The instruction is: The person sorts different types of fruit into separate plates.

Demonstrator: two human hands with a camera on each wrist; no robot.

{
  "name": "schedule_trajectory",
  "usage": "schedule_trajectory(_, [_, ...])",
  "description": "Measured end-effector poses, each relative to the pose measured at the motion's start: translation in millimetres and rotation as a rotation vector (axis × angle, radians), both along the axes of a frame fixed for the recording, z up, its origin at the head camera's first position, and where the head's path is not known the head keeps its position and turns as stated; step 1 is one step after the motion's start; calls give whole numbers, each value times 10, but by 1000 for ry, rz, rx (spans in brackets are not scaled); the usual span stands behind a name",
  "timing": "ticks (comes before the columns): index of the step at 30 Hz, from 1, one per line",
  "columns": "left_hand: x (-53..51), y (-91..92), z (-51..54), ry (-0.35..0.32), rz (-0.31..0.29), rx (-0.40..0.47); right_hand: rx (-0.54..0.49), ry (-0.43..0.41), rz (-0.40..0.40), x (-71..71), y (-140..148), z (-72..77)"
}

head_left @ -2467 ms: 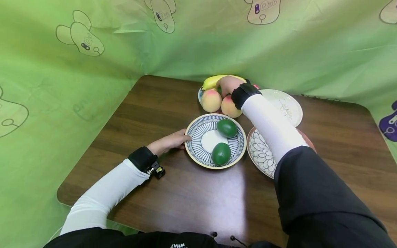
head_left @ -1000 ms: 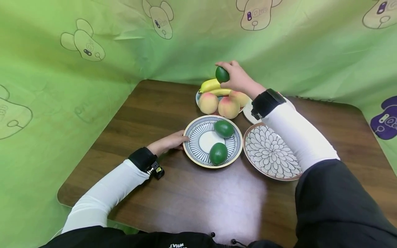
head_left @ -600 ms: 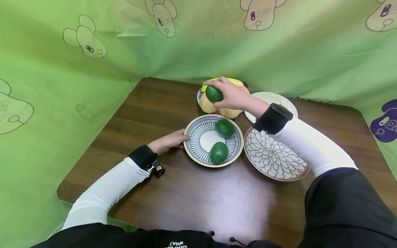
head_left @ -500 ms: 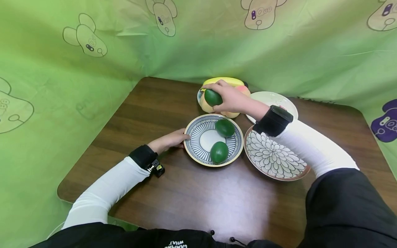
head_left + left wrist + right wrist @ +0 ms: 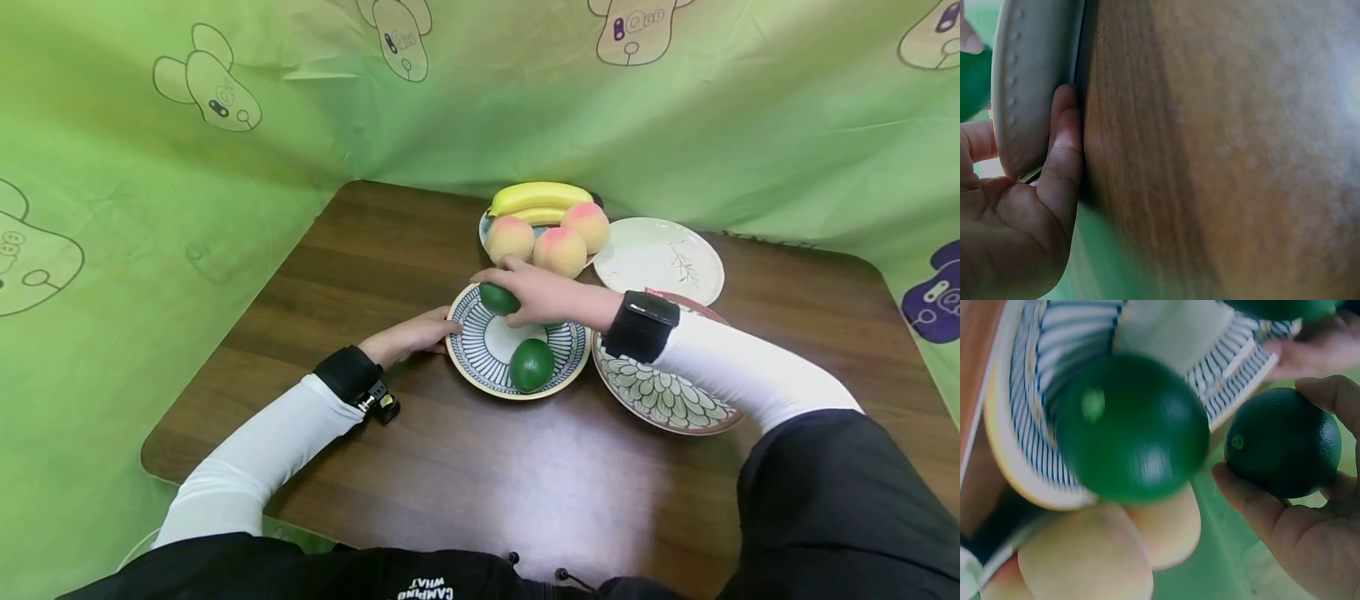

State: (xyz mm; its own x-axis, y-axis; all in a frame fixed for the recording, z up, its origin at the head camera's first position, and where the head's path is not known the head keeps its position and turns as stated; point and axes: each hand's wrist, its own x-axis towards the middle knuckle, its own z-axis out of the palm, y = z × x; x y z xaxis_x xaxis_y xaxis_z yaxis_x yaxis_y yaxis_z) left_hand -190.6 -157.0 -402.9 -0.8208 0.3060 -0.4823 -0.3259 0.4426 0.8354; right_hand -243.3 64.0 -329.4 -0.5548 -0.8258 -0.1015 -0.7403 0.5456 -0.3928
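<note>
A: Where was the held green fruit [image 5: 498, 298]?

B: In the right hand [image 5: 551, 296], over the far left part of the striped bowl [image 5: 510, 337]; the fingers and thumb were clamped on it, pressing from opposite sides in the right wrist view; whether it touched the bowl I couldn't tell.

A: And inside the bowl?

B: Two more; the near green fruit [image 5: 532, 365] sat in plain sight towards the near right side; the far green fruit [image 5: 553, 324] was mostly hidden by the right hand in the head view, yet loomed large in the right wrist view.

A: What about the left hand [image 5: 416, 335]?

B: It gripped the bowl's left rim; the thumb lay on the inner side, the other fingers against the outer wall.

A: Further out?

B: Just behind the bowl, three peaches [image 5: 560, 252] and some bananas [image 5: 540, 198] shared a bluish dish [image 5: 484, 227]; to its right lay a white plate [image 5: 660, 258] with a sprig; nearer, close beside the bowl, was a petal-patterned plate [image 5: 667, 398], partly covered by the right forearm; all stood on a brown table [image 5: 450, 467], with printed green cloth [image 5: 285, 158] behind.
</note>
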Motion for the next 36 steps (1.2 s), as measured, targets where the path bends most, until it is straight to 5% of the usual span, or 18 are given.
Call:
schedule_trajectory(14, [-24,-1,-24,-18,-5,-11,160,8,78,83,-183,-291])
schedule_trajectory(25, [-42,-12,-23,-12,-6,1,177,-4,87,79,-158,-251])
schedule_trajectory(36, [1,-28,-20,8,-4,0,58,44,43,124,197,47])
